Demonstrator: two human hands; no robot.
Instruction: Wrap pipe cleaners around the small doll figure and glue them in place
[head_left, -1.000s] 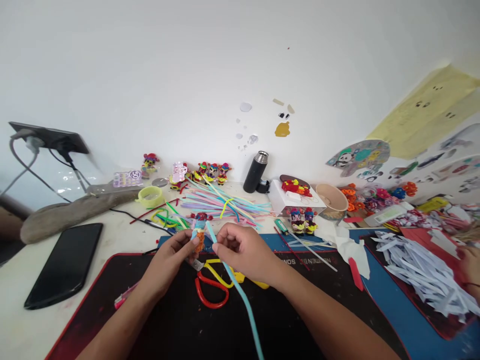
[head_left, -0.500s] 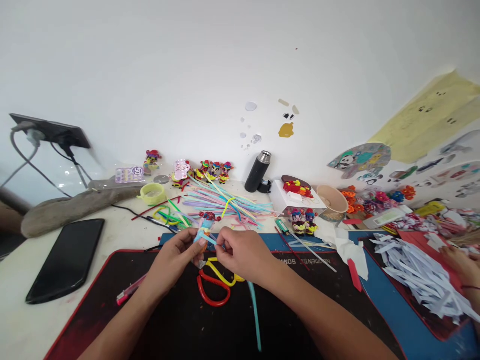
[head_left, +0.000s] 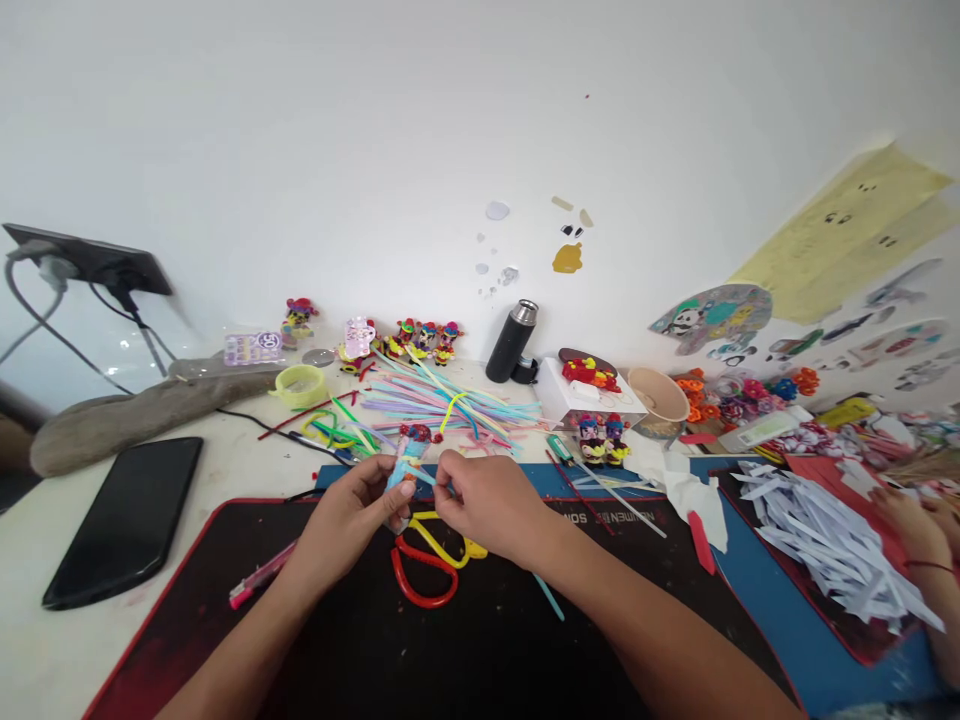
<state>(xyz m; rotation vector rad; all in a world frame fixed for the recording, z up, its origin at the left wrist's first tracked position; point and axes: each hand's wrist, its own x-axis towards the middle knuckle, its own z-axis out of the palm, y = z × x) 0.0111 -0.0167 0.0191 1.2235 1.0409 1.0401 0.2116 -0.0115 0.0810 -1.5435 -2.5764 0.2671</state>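
Note:
Upright in my left hand is a small doll with a red beaded-looking top and a light blue body, gripped between thumb and fingers. My right hand is closed in a pinch on a light blue strip that runs from the doll's body. The strip's loose end shows below my right wrist, over the black mat. Just under my hands lie scissors with red and yellow handles, their blades mostly hidden. A pink pen-like tool lies by my left forearm.
Behind my hands are a heap of pastel strips, small finished-looking dolls and a black flask. A dark tablet lies at left. On the right, another person's hand is beside piled white paper strips.
My right hand still pinches the strip, whose loose end has swung right and up, partly behind my forearm. The view has shifted slightly. The other person's hand shows more at right.

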